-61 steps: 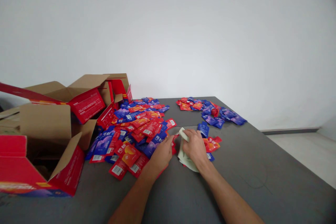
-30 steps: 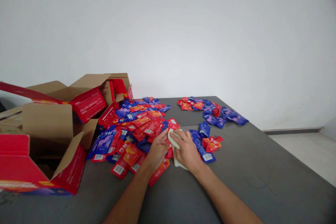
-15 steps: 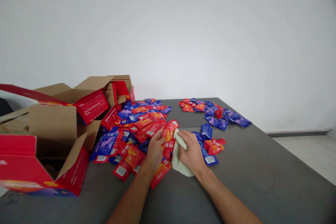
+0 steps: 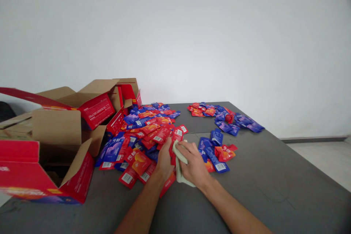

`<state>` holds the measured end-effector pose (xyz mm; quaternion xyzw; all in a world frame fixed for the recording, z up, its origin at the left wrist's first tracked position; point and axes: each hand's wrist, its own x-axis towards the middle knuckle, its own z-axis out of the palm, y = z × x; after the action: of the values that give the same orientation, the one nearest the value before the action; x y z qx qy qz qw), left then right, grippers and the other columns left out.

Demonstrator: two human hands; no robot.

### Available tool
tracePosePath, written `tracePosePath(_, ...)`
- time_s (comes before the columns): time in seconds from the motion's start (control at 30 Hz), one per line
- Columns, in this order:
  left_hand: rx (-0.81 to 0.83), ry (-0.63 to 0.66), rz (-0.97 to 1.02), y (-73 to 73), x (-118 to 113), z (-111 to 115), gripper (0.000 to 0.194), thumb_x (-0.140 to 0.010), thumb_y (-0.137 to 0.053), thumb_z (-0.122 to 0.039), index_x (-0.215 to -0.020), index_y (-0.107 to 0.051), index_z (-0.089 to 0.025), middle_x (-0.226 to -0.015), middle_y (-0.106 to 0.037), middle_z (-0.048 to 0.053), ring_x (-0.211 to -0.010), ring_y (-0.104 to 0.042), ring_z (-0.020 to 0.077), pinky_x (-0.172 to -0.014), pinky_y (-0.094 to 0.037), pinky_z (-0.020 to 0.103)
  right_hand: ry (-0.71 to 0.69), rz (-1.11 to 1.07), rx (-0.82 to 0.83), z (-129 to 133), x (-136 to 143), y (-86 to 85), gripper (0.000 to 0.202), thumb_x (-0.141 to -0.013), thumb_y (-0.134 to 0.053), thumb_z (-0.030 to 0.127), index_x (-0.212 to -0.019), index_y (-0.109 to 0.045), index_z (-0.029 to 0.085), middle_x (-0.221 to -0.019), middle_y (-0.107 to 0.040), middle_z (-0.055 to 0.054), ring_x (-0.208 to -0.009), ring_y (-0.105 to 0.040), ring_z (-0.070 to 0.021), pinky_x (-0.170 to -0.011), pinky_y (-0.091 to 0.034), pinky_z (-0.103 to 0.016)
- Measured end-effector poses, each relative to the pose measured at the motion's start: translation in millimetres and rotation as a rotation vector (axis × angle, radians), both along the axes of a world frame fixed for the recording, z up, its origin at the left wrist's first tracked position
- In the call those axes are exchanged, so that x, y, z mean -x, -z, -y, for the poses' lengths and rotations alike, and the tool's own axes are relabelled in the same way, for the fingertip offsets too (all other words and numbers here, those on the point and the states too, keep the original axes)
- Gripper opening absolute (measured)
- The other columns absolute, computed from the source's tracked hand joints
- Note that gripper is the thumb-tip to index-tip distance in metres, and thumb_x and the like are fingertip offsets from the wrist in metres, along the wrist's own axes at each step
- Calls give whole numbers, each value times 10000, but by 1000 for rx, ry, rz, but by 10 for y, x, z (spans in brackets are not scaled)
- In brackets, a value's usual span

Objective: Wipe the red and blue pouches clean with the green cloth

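My left hand (image 4: 165, 159) is closed on a red packet (image 4: 173, 156), which is mostly hidden between my two hands. A pale green cloth (image 4: 179, 170) is bunched in my right hand (image 4: 193, 162), pressed against that packet and hanging below my fingers. To the left and behind lies a large pile of red and blue packets (image 4: 148, 128). Just right of my right hand are several loose blue and red packets (image 4: 216, 153) on the dark grey table (image 4: 246, 186).
Open red cardboard boxes (image 4: 79, 175) with brown flaps stand along the left side. Another group of red and blue packets (image 4: 227, 117) lies at the back right of the table. A pale wall (image 4: 175, 36) rises behind.
My right hand and the cloth have moved left, closer to my left hand. The red packet's printed front is now mostly covered, and more of the packets at right show.
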<state>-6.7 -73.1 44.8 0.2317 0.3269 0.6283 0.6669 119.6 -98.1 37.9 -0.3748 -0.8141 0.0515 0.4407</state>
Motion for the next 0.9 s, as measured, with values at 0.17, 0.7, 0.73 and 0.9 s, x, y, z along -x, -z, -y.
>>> tracePosePath(0.17, 1, 78, 77, -25, 15, 13, 329, -814, -709, -405, -1050, -692, -178, -1052, -752, 70, -989, -708, 234, -883, -561, 344, -8, 115, 39, 19, -37, -47, 547, -820, -506, 47, -1322, -590, 246, -1350, -563, -91, -1169, -531, -249, -984, -446, -406)
tracePosePath(0.7, -225, -41, -436, -7, 105, -30, 364, -805, -666, -298, -1150, -729, -202, -1268, -686, 91, -1253, -573, 282, -1085, -414, 406, -117, 110, 119, 90, 24, -62, 601, -690, -514, -4, -1232, -623, 229, -1231, -611, -73, -1135, -544, -240, -993, -460, -372)
tracePosePath(0.73, -253, -52, -510, -22, 118, -38, 359, -819, -650, -298, -1160, -726, -213, -1271, -684, 88, -1252, -571, 277, -1091, -405, 405, -119, 120, 133, 89, 19, -68, 597, -668, -515, -10, -1203, -635, 225, -1204, -625, -69, -1118, -552, -235, -982, -464, -360)
tracePosePath(0.9, -458, -277, -1087, -34, 268, -79, 414, -834, -636, -259, -1245, -676, -243, -1370, -612, 105, -1324, -489, 311, -1165, -279, 467, 26, 228, 196, -35, -290, -196, 450, -646, -513, -2, -999, -695, 211, -1094, -673, -70, -1036, -589, -222, -930, -465, -326)
